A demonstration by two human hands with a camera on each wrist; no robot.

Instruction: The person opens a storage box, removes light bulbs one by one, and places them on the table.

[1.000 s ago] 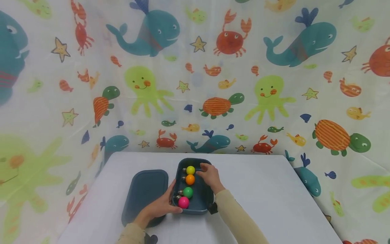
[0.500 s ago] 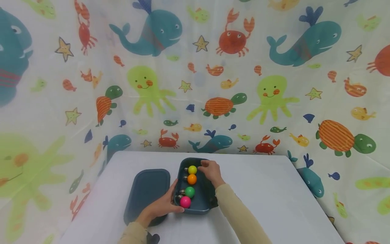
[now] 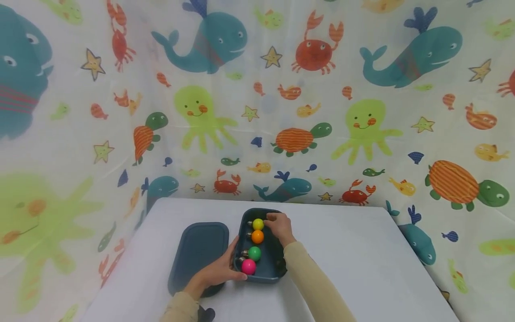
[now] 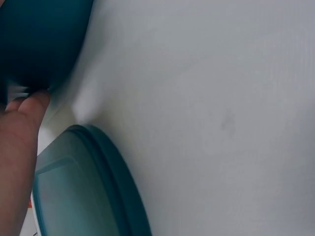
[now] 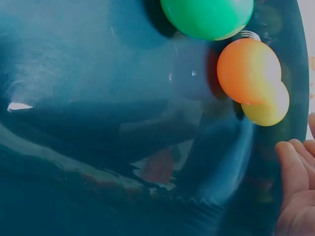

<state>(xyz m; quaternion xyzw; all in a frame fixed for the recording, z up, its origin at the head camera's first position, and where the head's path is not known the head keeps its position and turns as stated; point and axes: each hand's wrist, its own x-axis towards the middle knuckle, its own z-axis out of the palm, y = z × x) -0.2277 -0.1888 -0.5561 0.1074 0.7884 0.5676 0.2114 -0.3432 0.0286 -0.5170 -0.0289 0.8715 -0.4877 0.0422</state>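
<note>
A dark blue-green box [image 3: 265, 268] holds a pink bulb [image 3: 248, 267], a green bulb [image 3: 254, 253], an orange bulb [image 3: 257, 236] and a yellow bulb [image 3: 258, 224], lined up along its left side with screw bases pointing left. My left hand [image 3: 219, 270] grips the box's near left corner, thumb at the front and fingers along the side wall. Over the far right corner is my right hand [image 3: 280, 228], its fingers loosely bent and fingertips close beside the yellow bulb. In the right wrist view, the right fingers [image 5: 290, 167] overlap the box's edge, a small gap from the yellow bulb.
A matching lid [image 3: 205, 241] lies flat on the white table [image 3: 342, 259], left of the box and partly behind my left forearm. A curtain [image 3: 249, 112] printed with sea animals hangs behind and around the table.
The head view has shifted, so the scene sits farther right. My right fingertips have come slightly nearer the yellow bulb. My left hand keeps its hold on the box.
</note>
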